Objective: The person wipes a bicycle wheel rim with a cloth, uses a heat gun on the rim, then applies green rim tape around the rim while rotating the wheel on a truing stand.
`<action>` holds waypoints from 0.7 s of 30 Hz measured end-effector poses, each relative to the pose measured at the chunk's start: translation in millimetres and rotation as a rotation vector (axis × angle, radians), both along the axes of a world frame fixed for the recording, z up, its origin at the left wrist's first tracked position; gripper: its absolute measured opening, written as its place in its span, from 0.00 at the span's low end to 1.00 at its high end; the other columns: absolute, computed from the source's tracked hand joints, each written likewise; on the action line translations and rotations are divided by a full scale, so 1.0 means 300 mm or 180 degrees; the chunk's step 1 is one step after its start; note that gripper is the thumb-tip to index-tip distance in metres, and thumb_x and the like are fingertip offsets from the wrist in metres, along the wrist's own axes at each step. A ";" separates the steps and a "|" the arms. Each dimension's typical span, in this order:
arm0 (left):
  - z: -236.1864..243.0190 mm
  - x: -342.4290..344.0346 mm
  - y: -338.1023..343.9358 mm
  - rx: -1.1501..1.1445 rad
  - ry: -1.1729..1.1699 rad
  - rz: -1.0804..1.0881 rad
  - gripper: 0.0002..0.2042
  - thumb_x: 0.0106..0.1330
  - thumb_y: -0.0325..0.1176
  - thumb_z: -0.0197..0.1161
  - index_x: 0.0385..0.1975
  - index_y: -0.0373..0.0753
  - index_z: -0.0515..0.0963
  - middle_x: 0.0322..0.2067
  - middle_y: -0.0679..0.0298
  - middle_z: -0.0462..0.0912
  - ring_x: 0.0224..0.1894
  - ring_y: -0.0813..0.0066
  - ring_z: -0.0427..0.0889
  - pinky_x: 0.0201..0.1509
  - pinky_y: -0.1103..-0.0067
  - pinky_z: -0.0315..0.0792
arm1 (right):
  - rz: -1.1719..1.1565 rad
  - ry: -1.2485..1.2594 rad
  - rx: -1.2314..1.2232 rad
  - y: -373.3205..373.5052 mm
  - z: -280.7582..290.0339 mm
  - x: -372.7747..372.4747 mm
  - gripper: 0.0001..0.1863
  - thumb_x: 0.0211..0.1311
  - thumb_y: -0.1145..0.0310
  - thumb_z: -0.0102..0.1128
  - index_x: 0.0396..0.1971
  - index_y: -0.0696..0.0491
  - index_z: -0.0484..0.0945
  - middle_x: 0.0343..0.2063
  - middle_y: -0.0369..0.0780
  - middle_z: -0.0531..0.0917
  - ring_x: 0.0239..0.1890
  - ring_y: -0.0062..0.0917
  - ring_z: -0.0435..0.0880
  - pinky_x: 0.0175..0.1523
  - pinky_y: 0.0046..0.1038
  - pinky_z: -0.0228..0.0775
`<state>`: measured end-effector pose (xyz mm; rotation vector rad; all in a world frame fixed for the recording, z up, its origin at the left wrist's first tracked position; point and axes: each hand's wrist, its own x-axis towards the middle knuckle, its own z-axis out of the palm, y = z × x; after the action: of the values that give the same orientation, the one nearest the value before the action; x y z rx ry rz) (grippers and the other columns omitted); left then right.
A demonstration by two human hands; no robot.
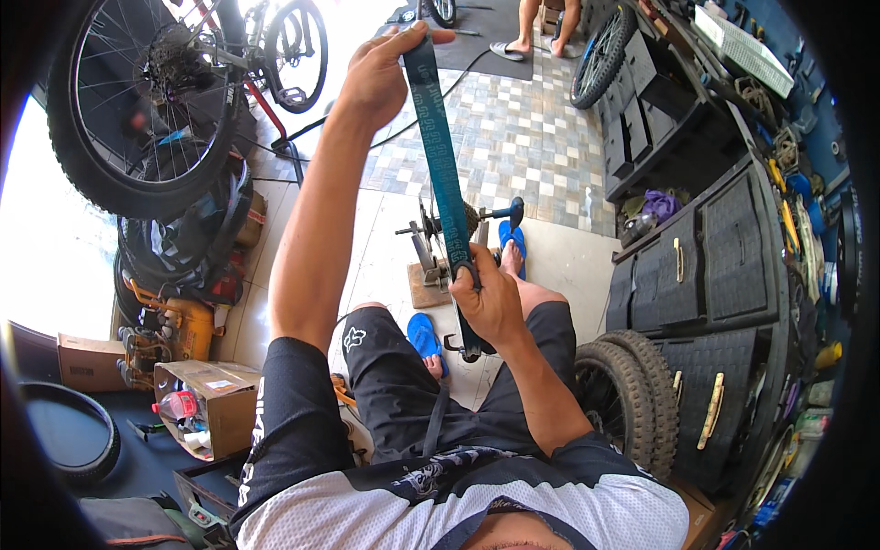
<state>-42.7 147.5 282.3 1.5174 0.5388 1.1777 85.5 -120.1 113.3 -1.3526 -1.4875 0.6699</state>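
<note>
Hands stretch a teal rim strip taut above the person's lap.

Left hand (378,78) is raised high, fingers and thumb pinched shut on the top end of the teal rim strip (440,160); right hand (490,307) is closed round its lower end, just over the knees. The strip runs nearly straight between them, in front of a small stand (431,261) on the tiled floor (513,137). It looks thin, light and limp, probably a bit stretchy, so it should only hold its line under tension and is best gripped at the ends, as now. Blue sandals (424,335) show below, a bicycle wheel (137,101) hangs at the left, and spare knobbly tyres (632,390) lean on the right.
</note>
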 end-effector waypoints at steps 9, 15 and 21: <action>-0.100 -0.042 0.092 0.1481 0.0910 0.0994 0.13 0.73 0.46 0.70 0.52 0.52 0.91 0.71 0.49 0.74 0.85 0.55 0.29 0.82 0.51 0.50 | -0.0042 0.0081 0.0112 -0.021 -0.021 -0.008 0.20 0.76 0.61 0.55 0.58 0.58 0.76 0.25 0.47 0.87 0.28 0.43 0.90 0.34 0.39 0.81; -0.160 -0.015 0.109 0.1677 0.1384 0.1541 0.13 0.70 0.48 0.73 0.52 0.57 0.91 0.79 0.42 0.54 0.85 0.52 0.35 0.80 0.50 0.56 | -0.0041 0.0090 0.0127 -0.022 -0.034 -0.006 0.21 0.77 0.58 0.55 0.58 0.59 0.76 0.26 0.47 0.87 0.29 0.43 0.91 0.35 0.39 0.82; -0.217 -0.011 0.135 0.1493 0.1467 0.1657 0.12 0.67 0.49 0.75 0.49 0.65 0.92 0.81 0.41 0.41 0.82 0.42 0.38 0.79 0.48 0.54 | 0.0025 0.0152 0.0021 -0.026 -0.033 -0.005 0.23 0.77 0.57 0.55 0.59 0.59 0.75 0.28 0.48 0.88 0.30 0.44 0.91 0.36 0.39 0.82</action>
<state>-45.9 188.1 217.2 2.1571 1.0693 1.4140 84.1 -127.9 103.5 -1.3175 -1.4566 0.6970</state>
